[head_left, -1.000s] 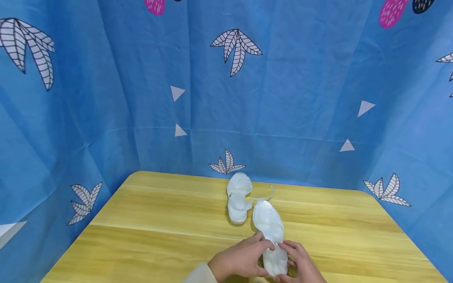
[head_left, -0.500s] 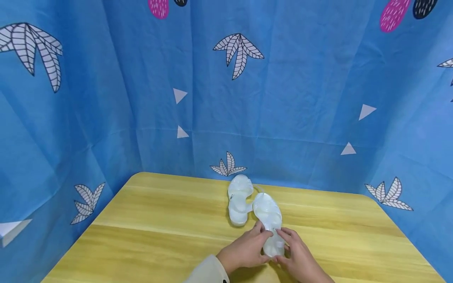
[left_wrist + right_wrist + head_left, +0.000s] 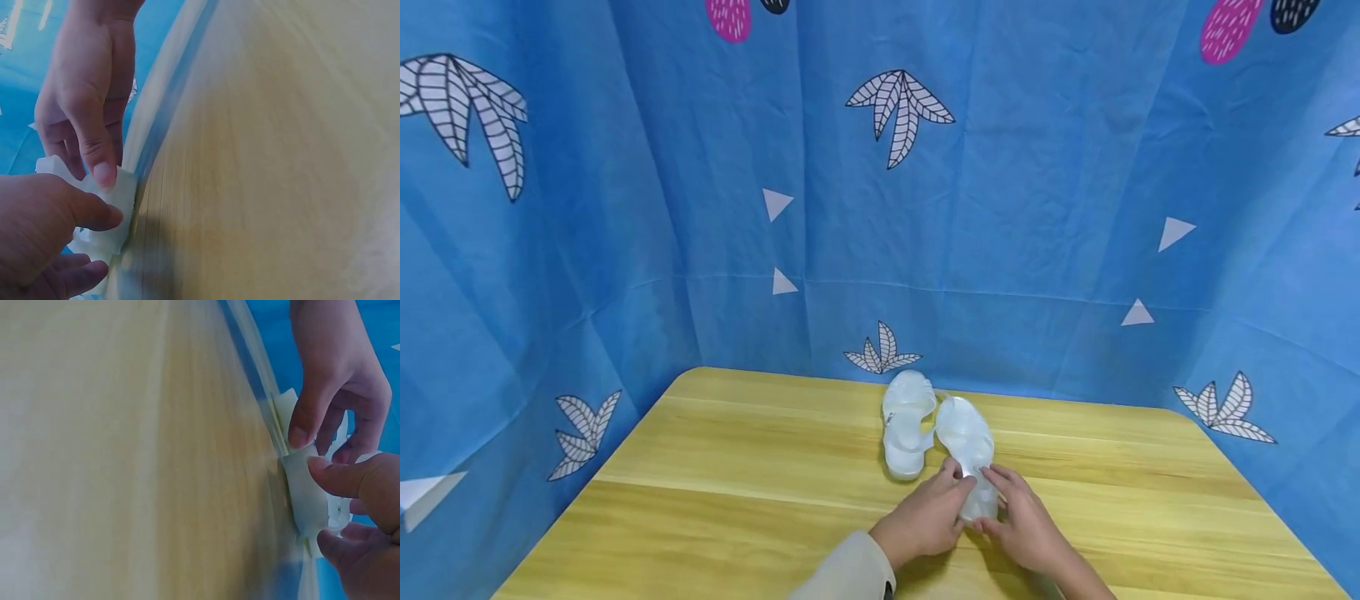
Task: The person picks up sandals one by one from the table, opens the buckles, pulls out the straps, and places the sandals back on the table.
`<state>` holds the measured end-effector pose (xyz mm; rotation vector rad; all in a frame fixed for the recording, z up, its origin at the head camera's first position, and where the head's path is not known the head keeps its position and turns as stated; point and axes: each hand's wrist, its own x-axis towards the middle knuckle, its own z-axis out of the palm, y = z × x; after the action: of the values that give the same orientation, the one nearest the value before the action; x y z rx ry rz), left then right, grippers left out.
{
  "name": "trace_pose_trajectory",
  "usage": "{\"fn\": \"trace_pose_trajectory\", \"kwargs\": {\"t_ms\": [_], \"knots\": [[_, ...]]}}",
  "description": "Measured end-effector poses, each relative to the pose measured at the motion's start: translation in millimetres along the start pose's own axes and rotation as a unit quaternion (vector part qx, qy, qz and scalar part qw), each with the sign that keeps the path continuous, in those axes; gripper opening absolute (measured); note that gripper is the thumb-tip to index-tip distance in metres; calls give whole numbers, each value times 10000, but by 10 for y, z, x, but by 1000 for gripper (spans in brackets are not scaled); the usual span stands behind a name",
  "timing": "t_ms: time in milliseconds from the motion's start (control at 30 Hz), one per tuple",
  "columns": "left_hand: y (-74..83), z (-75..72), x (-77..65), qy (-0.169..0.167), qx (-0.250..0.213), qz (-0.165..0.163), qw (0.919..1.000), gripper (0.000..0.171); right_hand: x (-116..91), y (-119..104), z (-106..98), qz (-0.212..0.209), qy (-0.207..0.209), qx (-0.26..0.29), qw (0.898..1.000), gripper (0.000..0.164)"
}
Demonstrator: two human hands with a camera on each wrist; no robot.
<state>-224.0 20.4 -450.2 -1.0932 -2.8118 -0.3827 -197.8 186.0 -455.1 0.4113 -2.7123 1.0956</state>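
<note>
Two white sandals lie side by side near the back of the wooden table. My left hand (image 3: 928,512) and right hand (image 3: 1026,525) grip the heel end of the right-hand sandal (image 3: 966,433) from either side. In the left wrist view, the left thumb presses on its pale heel piece (image 3: 122,231), the right thumb close by. The right wrist view has both thumbs at the top edge of that heel piece (image 3: 306,494), with fingers curled about it. The other sandal (image 3: 906,429) stands just left, its strap (image 3: 923,442) reaching toward the held one.
The wooden table (image 3: 737,467) has rounded back corners. Behind it and along both sides hangs a blue curtain (image 3: 1037,208) printed with leaves and triangles.
Both hands have moved away from me with the right-hand sandal, bringing its toe nearly level with the other sandal's. The other sandal has stayed in place.
</note>
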Motion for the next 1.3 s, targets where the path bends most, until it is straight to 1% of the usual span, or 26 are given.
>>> {"fn": "trace_pose_trajectory", "kwargs": {"t_ms": [133, 233, 300, 400, 567, 700, 800, 900, 1000, 1067, 1200, 1300], "knots": [[-4, 11, 23, 118, 166, 50, 9998, 46, 53, 26, 11, -94, 30, -166, 9998, 67], [-12, 19, 31, 249, 181, 38, 9995, 40, 98, 47, 17, -115, 38, -296, 9995, 67], [-20, 20, 37, 273, 172, -2, 9995, 37, 127, 56, 18, -118, 24, -353, 9993, 66], [-41, 27, 52, 251, 203, -83, 9994, 36, 172, 69, 18, -165, 19, -332, 9993, 66], [-77, 46, 71, 117, 324, -160, 9993, 33, 247, 96, 13, -170, -44, -159, 9997, 64], [-105, 75, 79, 78, 312, -223, 9992, 36, 309, 116, 0, -112, -90, -94, 9999, 64], [-118, 91, 87, 120, 307, -210, 9992, 38, 345, 126, -12, -96, -122, -140, 9998, 64], [-114, 92, 96, 126, 361, -216, 9990, 38, 368, 139, -21, -119, -142, -295, 9994, 64], [-101, 67, 100, 29, 492, -233, 9985, 37, 386, 145, -22, -178, -159, -404, 9989, 63], [-88, 56, 109, -117, 564, -257, 9980, 37, 385, 157, -25, -181, -171, -464, 9986, 63], [-68, 37, 142, -431, 721, -293, 9960, 39, 379, 166, -37, -139, -263, -368, 9989, 64], [-53, 24, 154, -569, 810, -371, 9944, 41, 379, 159, -43, -203, -277, -402, 9986, 65]]}}
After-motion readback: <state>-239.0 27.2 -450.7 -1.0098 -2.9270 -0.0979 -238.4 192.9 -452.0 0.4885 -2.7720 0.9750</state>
